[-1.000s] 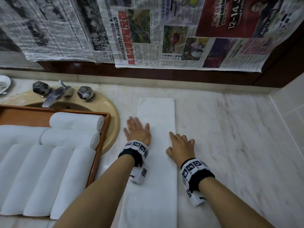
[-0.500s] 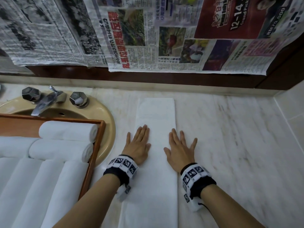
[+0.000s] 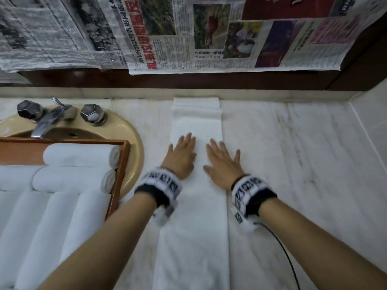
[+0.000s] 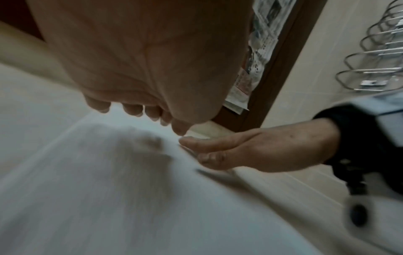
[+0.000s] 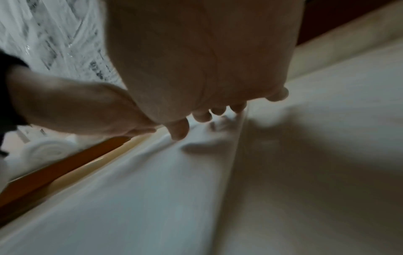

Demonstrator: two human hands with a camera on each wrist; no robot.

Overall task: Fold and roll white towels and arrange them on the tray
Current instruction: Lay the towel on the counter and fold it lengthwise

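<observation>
On the marble counter (image 3: pixel 293 164), both flat hands, left hand (image 3: pixel 181 156) and right hand (image 3: pixel 222 164), smooth the folded towel strip (image 3: pixel 194 237); rolling it tight probably comes next.

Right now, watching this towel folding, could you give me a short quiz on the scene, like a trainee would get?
1. True or false: both hands lie flat on the long folded towel.
2. Where does the wooden tray sit: over the sink or by the right wall?
3. Is the left hand gripping anything?

Key: 1 true, right hand included. 2 over the sink. 3 no, its fingers are straight.
</observation>
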